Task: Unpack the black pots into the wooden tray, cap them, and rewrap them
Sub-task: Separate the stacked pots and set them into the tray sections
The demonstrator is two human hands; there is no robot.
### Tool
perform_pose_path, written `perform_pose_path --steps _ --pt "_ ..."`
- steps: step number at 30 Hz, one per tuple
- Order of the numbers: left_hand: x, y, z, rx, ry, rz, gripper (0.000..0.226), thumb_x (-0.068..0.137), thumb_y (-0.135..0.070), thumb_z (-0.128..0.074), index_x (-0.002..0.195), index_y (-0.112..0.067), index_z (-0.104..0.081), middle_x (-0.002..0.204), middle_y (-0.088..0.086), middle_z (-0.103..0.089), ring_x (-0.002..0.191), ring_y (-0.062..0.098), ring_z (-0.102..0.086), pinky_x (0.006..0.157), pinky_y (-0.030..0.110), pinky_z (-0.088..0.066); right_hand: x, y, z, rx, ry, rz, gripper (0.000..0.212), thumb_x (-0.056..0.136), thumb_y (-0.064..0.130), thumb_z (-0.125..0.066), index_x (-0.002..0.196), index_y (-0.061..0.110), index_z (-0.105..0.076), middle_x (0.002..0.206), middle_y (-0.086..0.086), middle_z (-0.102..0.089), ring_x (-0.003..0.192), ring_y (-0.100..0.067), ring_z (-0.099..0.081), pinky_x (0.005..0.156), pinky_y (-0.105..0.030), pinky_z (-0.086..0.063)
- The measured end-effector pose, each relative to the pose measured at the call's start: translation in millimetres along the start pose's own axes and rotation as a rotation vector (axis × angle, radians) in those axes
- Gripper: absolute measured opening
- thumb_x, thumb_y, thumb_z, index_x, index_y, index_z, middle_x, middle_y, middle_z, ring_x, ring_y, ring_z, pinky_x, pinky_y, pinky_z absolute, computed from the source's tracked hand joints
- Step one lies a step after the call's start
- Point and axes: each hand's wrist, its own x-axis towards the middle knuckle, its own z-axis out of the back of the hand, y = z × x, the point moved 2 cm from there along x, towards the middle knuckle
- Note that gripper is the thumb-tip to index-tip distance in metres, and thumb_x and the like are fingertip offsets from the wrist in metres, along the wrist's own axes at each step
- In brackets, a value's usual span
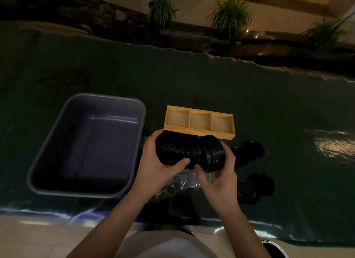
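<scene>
A long nested stack of black pots [184, 150] lies sideways in both my hands, just above the table. My left hand [159, 161] wraps its left end, thumb across the ribbed rims. My right hand [221, 173] grips the right part, which is bent away a little from the rest of the stack. Behind the stack stands the wooden tray [199, 131] with three compartments, all bare. Black lids [251, 149] lie in a pile to the right, and more black lids [257, 186] sit nearer me. Crumpled clear wrap [180, 182] lies under my hands.
A grey plastic tub [48, 148] stands to the left of my hands. A dark green cloth [269, 107] covers the table. Potted grasses [230, 15] line the ledge beyond the far edge. The near table edge runs just below my wrists.
</scene>
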Motion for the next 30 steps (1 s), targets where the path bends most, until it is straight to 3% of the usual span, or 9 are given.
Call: perform_pose_path --steps 3,7,10,13,17,19,24,28,30 --pt "0.4 -1.7 4.8 -0.009 0.012 -0.008 0.096 0.064 -0.058 -0.086 0.144 -0.046 -0.034 0.141 -0.016 -0.049 0.132 0.003 -0.049 0.109 0.046 -0.051 0.4 4.3 -9.8 -0.021 0.004 0.013 0.093 0.081 0.026 -0.077 0.156 0.031 -0.021 0.14 0.0 -0.054 0.133 -0.01 -0.055 0.107 -0.029 -0.05" --pt "2.2 -1.7 12.8 -0.02 0.01 0.005 0.099 0.063 -0.058 -0.086 0.145 -0.042 -0.034 0.143 -0.014 -0.049 0.133 0.007 -0.05 0.108 0.046 -0.052 7.6 14.6 -19.5 -0.043 0.073 0.084 0.09 0.083 0.024 -0.078 0.157 0.02 -0.027 0.143 -0.005 -0.047 0.136 -0.01 -0.049 0.108 -0.021 -0.043" --pt "6.6 1.3 22.9 -0.01 0.003 0.026 0.104 0.06 -0.061 -0.086 0.148 -0.041 -0.032 0.146 -0.012 -0.047 0.136 0.011 -0.047 0.11 0.049 -0.049 12.1 20.7 -26.1 -0.048 0.132 0.088 0.099 0.082 0.044 -0.083 0.159 0.022 -0.024 0.147 0.001 -0.045 0.14 -0.01 -0.047 0.112 -0.019 -0.04" --pt "10.6 2.0 30.9 -0.005 0.015 0.024 0.104 0.06 -0.063 -0.085 0.147 -0.042 -0.032 0.147 -0.012 -0.045 0.136 0.011 -0.047 0.11 0.049 -0.049 16.7 22.9 -31.9 -0.049 0.087 0.064 0.101 0.077 0.053 -0.082 0.157 0.035 -0.024 0.148 0.02 -0.042 0.139 0.001 -0.045 0.111 -0.014 -0.038" --pt "16.3 4.6 40.4 -0.04 0.02 0.04 0.103 0.06 -0.063 -0.085 0.146 -0.042 -0.033 0.148 -0.011 -0.046 0.137 0.012 -0.047 0.11 0.049 -0.049 18.9 24.2 -35.6 0.074 0.05 0.012 0.093 0.081 0.053 -0.081 0.156 0.045 -0.027 0.149 0.026 -0.046 0.141 -0.008 -0.049 0.113 -0.032 -0.046" --pt "18.7 7.4 45.2 -0.056 0.024 0.054 0.103 0.06 -0.063 -0.085 0.146 -0.044 -0.033 0.147 -0.01 -0.048 0.137 0.013 -0.048 0.111 0.05 -0.048 18.2 23.5 -36.5 0.122 0.037 0.0 0.09 0.084 0.051 -0.079 0.157 0.04 -0.029 0.147 0.028 -0.047 0.14 -0.007 -0.05 0.111 -0.031 -0.048" --pt "20.9 13.2 52.8 -0.067 0.047 0.078 0.103 0.059 -0.061 -0.086 0.146 -0.046 -0.033 0.147 -0.01 -0.048 0.136 0.012 -0.048 0.11 0.05 -0.049 16.1 24.0 -41.4 0.072 0.007 0.001 0.085 0.084 0.032 -0.074 0.157 0.028 -0.03 0.151 -0.001 -0.046 0.143 -0.017 -0.047 0.115 -0.039 -0.044" --pt "18.3 12.1 52.0 -0.062 0.06 0.074 0.103 0.059 -0.061 -0.085 0.146 -0.045 -0.033 0.146 -0.011 -0.048 0.135 0.011 -0.049 0.109 0.048 -0.05 15.4 32.6 -50.5 -0.048 0.008 0.046 0.08 0.082 0.026 -0.067 0.155 0.028 -0.035 0.151 -0.007 -0.034 0.141 0.001 -0.038 0.11 -0.012 -0.037" --pt "17.4 11.9 53.2 -0.058 0.051 0.072 0.103 0.058 -0.061 -0.084 0.146 -0.044 -0.033 0.146 -0.011 -0.047 0.134 0.01 -0.049 0.109 0.048 -0.051 15.7 37.4 -55.8 -0.089 0.023 0.062 0.079 0.082 0.028 -0.069 0.154 0.029 -0.036 0.15 -0.006 -0.032 0.136 0.009 -0.037 0.106 -0.006 -0.036"
